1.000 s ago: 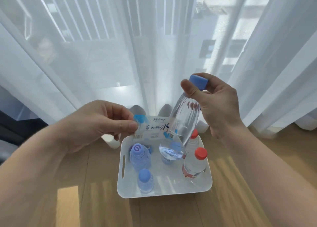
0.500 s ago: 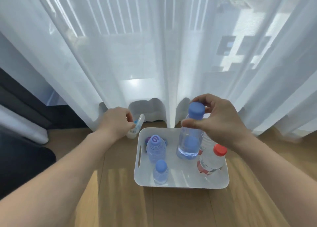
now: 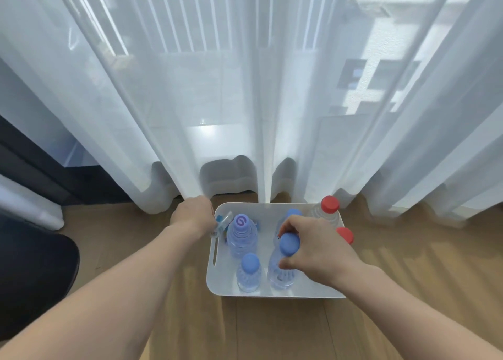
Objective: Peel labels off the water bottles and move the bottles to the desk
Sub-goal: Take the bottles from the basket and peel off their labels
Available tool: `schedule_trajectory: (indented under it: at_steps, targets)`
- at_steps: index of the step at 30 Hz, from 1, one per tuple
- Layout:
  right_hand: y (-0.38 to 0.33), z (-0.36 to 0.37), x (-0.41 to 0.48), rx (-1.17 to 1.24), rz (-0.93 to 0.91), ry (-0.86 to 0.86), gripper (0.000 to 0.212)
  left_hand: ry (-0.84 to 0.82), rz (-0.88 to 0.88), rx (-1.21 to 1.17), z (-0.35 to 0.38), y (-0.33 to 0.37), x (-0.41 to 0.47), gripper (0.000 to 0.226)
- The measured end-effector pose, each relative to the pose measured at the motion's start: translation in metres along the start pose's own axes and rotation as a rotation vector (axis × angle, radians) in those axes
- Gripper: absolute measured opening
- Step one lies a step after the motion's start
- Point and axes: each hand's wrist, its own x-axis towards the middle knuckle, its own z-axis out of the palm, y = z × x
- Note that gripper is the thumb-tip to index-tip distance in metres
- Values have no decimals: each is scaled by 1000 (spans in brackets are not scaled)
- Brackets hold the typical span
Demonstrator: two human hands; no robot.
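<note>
A white basket point(image 3: 215, 280) sits on the wooden floor and holds several water bottles. My right hand point(image 3: 313, 248) grips the blue cap of a clear, label-free bottle point(image 3: 280, 274) standing in the basket's front middle. My left hand point(image 3: 194, 218) hangs over the basket's left rim, pinching the peeled label point(image 3: 221, 223). A bottle with a purple swirl cap point(image 3: 241, 233) stands at the back left, and a small blue-capped bottle point(image 3: 249, 271) stands in front of it. Two red-capped bottles point(image 3: 328, 208) stand on the right; one is mostly hidden behind my right hand.
White sheer curtains point(image 3: 245, 101) hang to the floor just behind the basket. A dark piece of furniture point(image 3: 32, 272) sits at the left. Bare wooden floor point(image 3: 272, 329) lies in front of and to the right of the basket.
My right hand has lowered the peeled bottle from mid-air down into the basket. My left hand has carried the detached label down to the basket's left rim. The view has pulled back.
</note>
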Motion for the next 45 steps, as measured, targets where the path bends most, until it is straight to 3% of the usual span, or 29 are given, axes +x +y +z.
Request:
schedule_trajectory:
  at_steps: [5,11,18,20,23,24,29,34,38,45]
  targets:
    - [0,20,5,-37,9,-44,33,34,6,-91,-11,-1,-3,7]
    - [7,32,12,-56,35,-87,34,44,37,-106,-17,3,-6,17]
    - [22,46,17,-115,73,-303,39,87,53,-107,-25,9,-5,19]
    - [18,34,24,-52,79,-232,41,89,65,-111,-28,11,-7,20]
    - [11,10,41,-15,56,143,36,94,98,-118,-31,15,-10,20]
    - [13,7,46,-49,73,192,40,98,115,-119,-33,16,-12,20]
    - [28,30,61,-90,230,-7,57,96,196,-111,-44,19,-23,19]
    - [33,29,62,-1,273,174,36,137,195,-159,-66,10,-34,15]
    - [21,-7,56,198,146,318,44,126,241,-326,-85,9,-39,11]
    - [-6,-104,25,976,-184,379,66,-100,429,-722,-101,62,-58,16]
